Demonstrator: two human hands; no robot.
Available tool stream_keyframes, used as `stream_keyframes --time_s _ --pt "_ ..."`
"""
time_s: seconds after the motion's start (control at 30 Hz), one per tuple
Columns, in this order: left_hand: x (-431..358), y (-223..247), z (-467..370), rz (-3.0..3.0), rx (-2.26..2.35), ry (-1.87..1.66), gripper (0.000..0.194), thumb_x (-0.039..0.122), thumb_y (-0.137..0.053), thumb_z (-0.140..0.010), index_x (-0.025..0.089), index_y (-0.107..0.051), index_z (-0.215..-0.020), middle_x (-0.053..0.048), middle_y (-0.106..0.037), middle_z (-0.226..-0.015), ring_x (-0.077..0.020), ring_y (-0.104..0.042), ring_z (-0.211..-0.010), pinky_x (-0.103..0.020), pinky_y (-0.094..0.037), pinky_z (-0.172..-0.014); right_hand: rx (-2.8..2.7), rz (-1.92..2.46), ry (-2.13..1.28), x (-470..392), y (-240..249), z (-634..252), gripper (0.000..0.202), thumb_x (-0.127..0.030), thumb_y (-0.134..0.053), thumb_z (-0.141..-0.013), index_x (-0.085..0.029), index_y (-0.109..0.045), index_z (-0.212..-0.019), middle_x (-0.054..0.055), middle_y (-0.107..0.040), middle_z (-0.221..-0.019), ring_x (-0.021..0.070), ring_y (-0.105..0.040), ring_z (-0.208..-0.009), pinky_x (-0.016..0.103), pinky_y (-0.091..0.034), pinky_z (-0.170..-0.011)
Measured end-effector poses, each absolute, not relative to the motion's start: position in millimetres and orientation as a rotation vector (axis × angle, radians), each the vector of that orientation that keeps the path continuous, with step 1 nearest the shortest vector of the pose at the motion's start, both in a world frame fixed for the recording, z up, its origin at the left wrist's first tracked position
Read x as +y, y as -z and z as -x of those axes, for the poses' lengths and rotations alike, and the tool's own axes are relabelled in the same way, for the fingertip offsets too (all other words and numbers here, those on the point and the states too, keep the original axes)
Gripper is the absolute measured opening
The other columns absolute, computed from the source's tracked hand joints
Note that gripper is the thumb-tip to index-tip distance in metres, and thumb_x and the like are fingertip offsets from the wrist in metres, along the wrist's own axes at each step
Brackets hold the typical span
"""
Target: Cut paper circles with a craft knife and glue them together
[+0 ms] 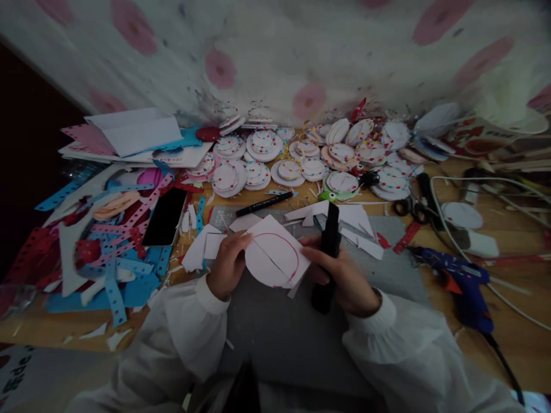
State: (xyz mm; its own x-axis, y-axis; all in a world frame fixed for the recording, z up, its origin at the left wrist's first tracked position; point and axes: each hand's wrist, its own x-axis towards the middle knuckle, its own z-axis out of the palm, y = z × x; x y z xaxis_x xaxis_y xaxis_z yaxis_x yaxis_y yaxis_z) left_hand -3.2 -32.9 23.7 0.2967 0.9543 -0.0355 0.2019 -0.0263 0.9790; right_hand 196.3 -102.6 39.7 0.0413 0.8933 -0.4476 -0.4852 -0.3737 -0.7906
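Between my hands is a white foam board piece [269, 261], partly rounded, with a red curve and a dark straight line drawn on it. My left hand [228, 261] pinches its left edge. In my right hand [342, 275] is a black utility knife [330, 232], held roughly upright. That hand's thumb and fingertips also touch the board's right edge; no blade can be made out. Below them lies a grey cutting mat [271, 338], with white offcuts [359, 241] along its far side. A black marker [264, 203] rests just beyond the board.
Round layered pieces with coloured dots [264, 143] crowd the table's back. Coloured strips [124, 226] and a phone [166, 217] lie left. On the right are scissors [411, 207], a blue glue gun [467, 287] and a looping white cable [443, 221].
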Motion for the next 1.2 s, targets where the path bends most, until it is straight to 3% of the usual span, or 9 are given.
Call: stream_keyframes --time_s 0.13,0.23,0.33,0.5,0.57,0.67,0.83,1.07,1.2 --pt "-33.7 -24.3 -2.3 -1.319 1.068 -0.858 0.038 0.054 -0.056 -0.083 0.020 -0.066 -0.097 -0.008 -0.071 -0.087 -0.0239 -0.066 -0.086 -0.034 -0.055 -0.070 -0.436 1.245 -1.497 -104.2 -36.1 -186.7 0.034 -0.035 -0.081 -0.066 -0.019 -0.056 -0.085 -0.013 -0.039 -0.044 0.0021 -0.029 -0.036 0.016 -0.022 -0.036" --pt "-37.3 -22.8 -6.1 -1.256 0.985 -0.739 0.043 0.049 -0.067 -0.077 0.016 -0.066 -0.105 -0.009 -0.072 -0.094 -0.0248 -0.066 -0.090 -0.035 -0.055 -0.076 -0.399 1.243 -1.478 -103.5 -34.8 -184.4 0.034 -0.035 -0.080 -0.066 -0.020 -0.054 -0.082 -0.013 -0.038 -0.044 0.0018 -0.028 -0.035 0.016 -0.023 -0.036" --pt "-38.0 -20.5 -9.5 -1.162 1.036 -0.792 0.036 0.042 -0.071 -0.077 0.015 -0.068 -0.101 -0.006 -0.072 -0.095 -0.0198 -0.065 -0.084 -0.030 -0.053 -0.075 -0.489 1.231 -1.576 -103.3 -34.4 -184.7 0.034 -0.035 -0.079 -0.068 -0.020 -0.052 -0.083 -0.013 -0.038 -0.045 0.0023 -0.030 -0.036 0.016 -0.023 -0.036" --pt "-31.2 -23.9 -8.7 -1.051 1.184 -1.000 0.031 0.038 -0.073 -0.074 0.015 -0.067 -0.093 -0.003 -0.070 -0.085 -0.0144 -0.061 -0.072 -0.025 -0.050 -0.067 -0.694 1.291 -1.665 -106.5 -35.4 -184.2 0.034 -0.038 -0.072 -0.074 -0.019 -0.050 -0.092 -0.004 -0.062 -0.066 0.0023 -0.034 -0.037 0.018 -0.024 -0.036" --pt "-27.4 -32.9 -2.2 -1.237 1.220 -0.985 0.026 0.037 -0.070 -0.076 0.015 -0.066 -0.089 -0.001 -0.068 -0.079 -0.0136 -0.059 -0.068 -0.024 -0.048 -0.063 -0.697 1.289 -1.630 -107.9 -36.6 -185.2 0.034 -0.037 -0.068 -0.078 -0.021 -0.047 -0.099 -0.005 -0.061 -0.066 0.0038 -0.036 -0.039 0.019 -0.026 -0.038" --pt "-20.9 -52.2 11.9 -1.752 1.170 -0.744 0.020 0.036 -0.066 -0.078 0.016 -0.065 -0.079 0.001 -0.061 -0.068 -0.0130 -0.053 -0.062 -0.023 -0.042 -0.056 -0.717 1.310 -1.481 -108.6 -38.0 -188.4 0.030 -0.035 -0.065 -0.080 -0.023 -0.045 -0.098 -0.009 -0.052 -0.062 0.0067 -0.042 -0.045 0.020 -0.033 -0.043" --pt "-8.7 -75.1 21.3 -2.330 1.058 -0.304 0.016 0.029 -0.054 -0.084 0.017 -0.063 -0.079 -0.002 -0.062 -0.072 -0.0169 -0.057 -0.068 -0.027 -0.041 -0.063 -0.894 1.338 -1.325 -108.7 -34.6 -189.9 0.023 -0.044 -0.056 -0.087 -0.025 -0.047 -0.094 -0.003 -0.055 -0.071 0.0115 -0.050 -0.050 0.025 -0.040 -0.044" --pt "-5.9 -68.5 1.1 -2.430 1.090 -0.081 0.019 0.030 -0.055 -0.084 0.018 -0.063 -0.097 -0.009 -0.069 -0.095 -0.0259 -0.065 -0.089 -0.031 -0.045 -0.075 -1.164 1.384 -1.222 -115.6 -30.0 -183.6 0.016 -0.036 -0.049 -0.094 -0.025 -0.050 -0.105 -0.002 -0.053 -0.067 0.0155 -0.052 -0.055 0.030 -0.044 -0.053" --pt "-9.5 -61.9 -0.4 -2.347 0.995 -0.091 0.017 0.031 -0.053 -0.086 0.019 -0.063 -0.093 -0.005 -0.068 -0.085 -0.0223 -0.065 -0.080 -0.029 -0.045 -0.070 -1.204 1.392 -1.169 -118.0 -35.0 -181.7 0.023 -0.034 -0.051 -0.093 -0.023 -0.047 -0.113 -0.002 -0.054 -0.071 0.0147 -0.053 -0.058 0.029 -0.045 -0.057"
